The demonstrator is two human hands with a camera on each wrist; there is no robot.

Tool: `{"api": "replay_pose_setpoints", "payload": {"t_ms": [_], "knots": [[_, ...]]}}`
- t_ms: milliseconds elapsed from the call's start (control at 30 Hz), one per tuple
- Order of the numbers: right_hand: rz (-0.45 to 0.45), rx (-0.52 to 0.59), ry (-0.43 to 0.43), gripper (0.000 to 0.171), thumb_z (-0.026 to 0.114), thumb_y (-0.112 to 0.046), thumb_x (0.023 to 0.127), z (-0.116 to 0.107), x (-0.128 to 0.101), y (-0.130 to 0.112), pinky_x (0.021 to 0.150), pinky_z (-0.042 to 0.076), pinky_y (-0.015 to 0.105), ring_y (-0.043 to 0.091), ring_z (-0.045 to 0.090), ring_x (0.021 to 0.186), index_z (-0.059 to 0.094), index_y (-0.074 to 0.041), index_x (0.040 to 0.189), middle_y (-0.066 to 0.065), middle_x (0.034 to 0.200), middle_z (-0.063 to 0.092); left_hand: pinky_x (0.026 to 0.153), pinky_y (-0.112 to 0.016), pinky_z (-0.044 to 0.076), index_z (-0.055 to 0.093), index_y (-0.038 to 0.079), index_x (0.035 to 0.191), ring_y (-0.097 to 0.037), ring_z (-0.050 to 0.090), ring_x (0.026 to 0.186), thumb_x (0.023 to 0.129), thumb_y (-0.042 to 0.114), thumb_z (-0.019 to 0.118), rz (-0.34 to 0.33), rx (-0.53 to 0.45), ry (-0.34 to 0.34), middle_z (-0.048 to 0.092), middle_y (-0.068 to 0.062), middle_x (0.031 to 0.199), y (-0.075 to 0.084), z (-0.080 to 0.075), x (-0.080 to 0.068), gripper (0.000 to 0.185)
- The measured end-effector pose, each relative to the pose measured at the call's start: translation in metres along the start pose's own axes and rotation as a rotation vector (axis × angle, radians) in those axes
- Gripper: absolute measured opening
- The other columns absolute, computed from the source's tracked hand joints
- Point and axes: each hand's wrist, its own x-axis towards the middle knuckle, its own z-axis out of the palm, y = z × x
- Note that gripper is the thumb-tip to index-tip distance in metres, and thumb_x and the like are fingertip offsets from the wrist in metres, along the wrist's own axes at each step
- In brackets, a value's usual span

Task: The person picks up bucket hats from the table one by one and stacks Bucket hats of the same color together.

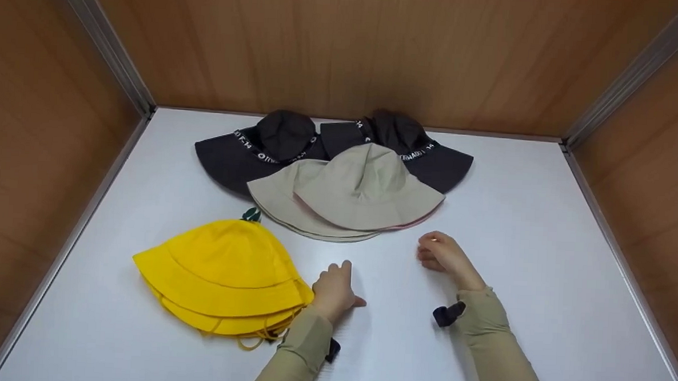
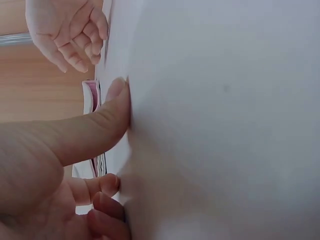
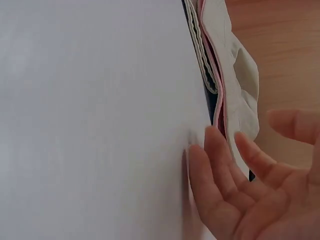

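Here the left hand (image 1: 334, 290) rests on the white table (image 1: 541, 268), thumb and fingertips touching the surface, holding nothing; the left wrist view shows the thumb (image 2: 107, 112) pressed flat to the tabletop and the other fingers loosely bent. Just to its left, touching or nearly touching the wrist, lie the yellow bucket hats (image 1: 224, 274), stacked one in another at the near left, thin cords trailing from the brims. The right hand (image 1: 442, 255) lies a little to the right and farther in, fingers loosely curled and empty; the right wrist view shows its fingertips (image 3: 215, 150) against the table, close to a hat brim. Just beyond it, in the middle of the table, sit the beige bucket hats (image 1: 347, 194), overlapping, the upper one with a pink edge. Behind those, at the far side, two black bucket hats (image 1: 284, 145) with white lettered bands lie side by side, partly covered by the beige ones. Wooden walls (image 1: 345, 47) enclose the table on three sides.
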Motion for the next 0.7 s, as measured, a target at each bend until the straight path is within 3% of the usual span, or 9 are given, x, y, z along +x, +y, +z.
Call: {"api": "replay_pose_setpoints", "payload": {"t_ms": [133,267,467,700], "knots": [[0.024,0.162,0.042,0.049,0.046,-0.021,0.098,-0.002,0.009,-0.012,0.094,0.047,0.029,0.016,0.053,0.101,0.03,-0.001,0.139,0.016,0.124,0.043,0.092,-0.056,0.045,0.047,0.003,0.134,-0.04,0.053,0.111,0.068,0.028,0.085,0.008,-0.006,-0.015,0.052,-0.024,0.126,0.0,-0.001,0.001,0.08],[0.04,0.31,0.062,0.063,0.045,-0.021,0.098,-0.007,0.022,-0.026,0.111,0.032,0.036,0.026,0.038,0.124,0.011,-0.004,0.148,0.022,0.143,0.022,0.093,-0.054,0.045,0.047,0.003,0.135,-0.041,0.053,0.111,0.069,0.03,0.085,0.032,-0.002,-0.017,0.052,-0.024,0.126,-0.001,-0.001,-0.001,0.08],[0.018,0.312,0.132,0.076,0.045,-0.024,0.096,-0.021,0.041,-0.038,0.118,0.014,0.037,0.033,0.009,0.145,-0.008,-0.006,0.148,0.019,0.157,-0.004,0.095,-0.051,0.045,0.047,0.004,0.135,-0.039,0.053,0.112,0.07,0.031,0.084,0.044,0.017,-0.023,0.052,-0.023,0.127,-0.001,-0.001,-0.001,0.08],[0.03,0.29,0.201,0.082,0.05,-0.025,0.093,-0.016,0.059,-0.043,0.119,0.006,0.039,0.029,0.003,0.146,-0.011,-0.007,0.145,0.022,0.156,-0.005,0.089,-0.05,0.048,0.049,0.005,0.132,-0.038,0.056,0.107,0.068,0.033,0.085,0.043,0.042,0.004,0.055,-0.022,0.121,-0.003,-0.003,-0.002,0.078]]}}
